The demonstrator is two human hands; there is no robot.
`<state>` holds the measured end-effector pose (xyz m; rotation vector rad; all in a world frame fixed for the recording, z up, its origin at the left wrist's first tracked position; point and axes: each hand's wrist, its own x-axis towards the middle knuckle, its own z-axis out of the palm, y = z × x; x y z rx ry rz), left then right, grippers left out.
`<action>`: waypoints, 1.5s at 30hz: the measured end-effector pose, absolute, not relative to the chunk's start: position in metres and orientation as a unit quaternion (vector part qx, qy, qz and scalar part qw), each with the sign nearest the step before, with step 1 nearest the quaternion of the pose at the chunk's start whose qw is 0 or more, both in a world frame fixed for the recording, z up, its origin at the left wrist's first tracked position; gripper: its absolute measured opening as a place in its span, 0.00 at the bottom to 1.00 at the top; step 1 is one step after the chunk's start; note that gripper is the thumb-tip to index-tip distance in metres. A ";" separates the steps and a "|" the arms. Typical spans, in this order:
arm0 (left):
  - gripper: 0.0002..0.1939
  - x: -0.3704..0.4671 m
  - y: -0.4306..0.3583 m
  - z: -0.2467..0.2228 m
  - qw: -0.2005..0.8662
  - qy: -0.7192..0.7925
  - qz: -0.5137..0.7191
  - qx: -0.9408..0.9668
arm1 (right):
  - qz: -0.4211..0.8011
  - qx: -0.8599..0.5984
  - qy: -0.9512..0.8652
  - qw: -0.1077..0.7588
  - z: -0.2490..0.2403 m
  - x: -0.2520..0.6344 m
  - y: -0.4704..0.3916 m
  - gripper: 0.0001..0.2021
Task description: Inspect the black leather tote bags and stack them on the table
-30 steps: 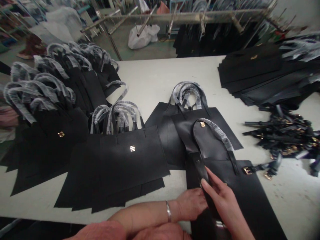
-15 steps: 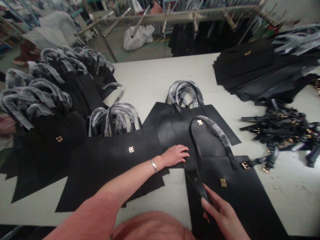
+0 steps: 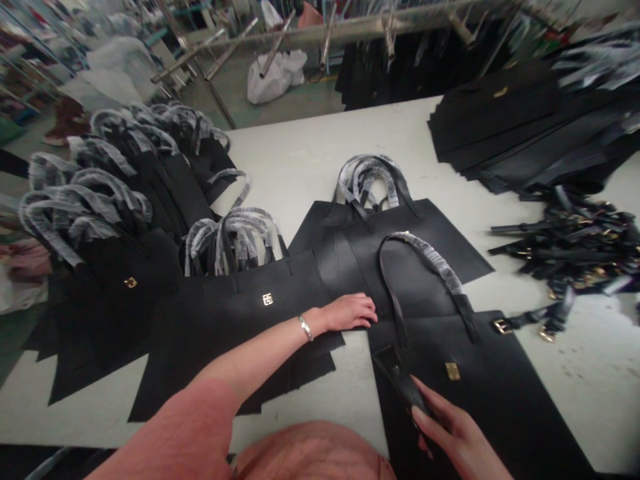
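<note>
A black leather bag panel (image 3: 480, 393) with a gold emblem and one looped, plastic-wrapped handle (image 3: 435, 257) lies in front of me. My left hand (image 3: 353, 311), a silver bangle at its wrist, has its fingers curled together at the panel's upper left corner; the fingertips are partly hidden. Wrapped in the fingers of my right hand (image 3: 445, 423) is a dark leather strap (image 3: 393, 367), held over the left part of the panel. Beyond it lie further black panels (image 3: 330, 247) with wrapped handles.
More black panels with emblems (image 3: 200, 360) overlap at the left, and a bundle with wrapped handles (image 3: 115, 260) stands behind. Buckled straps (image 3: 575, 247) are heaped at the right, below stacked panels (image 3: 500, 127). A metal rack (image 3: 350, 37) stands beyond the white table (image 3: 285, 153).
My left hand's fingers have gone from spread to curled at the panel's corner. My right hand still holds the strap, slightly lower and farther right in view. The view has shifted a little.
</note>
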<state>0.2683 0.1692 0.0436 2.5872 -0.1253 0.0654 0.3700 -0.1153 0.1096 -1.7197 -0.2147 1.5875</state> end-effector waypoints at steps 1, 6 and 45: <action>0.08 0.266 0.167 0.042 0.276 -0.067 0.017 0.959 | 0.625 -0.672 -0.088 0.387 0.108 0.370 -0.116 0.45; 0.10 0.267 0.173 0.035 0.277 -0.109 0.003 0.955 | 0.634 -0.664 -0.089 0.387 0.104 0.368 -0.120 0.42; 0.14 0.184 0.028 0.026 0.254 0.027 0.061 0.965 | 0.537 -0.752 -0.169 0.343 0.110 0.354 -0.052 0.38</action>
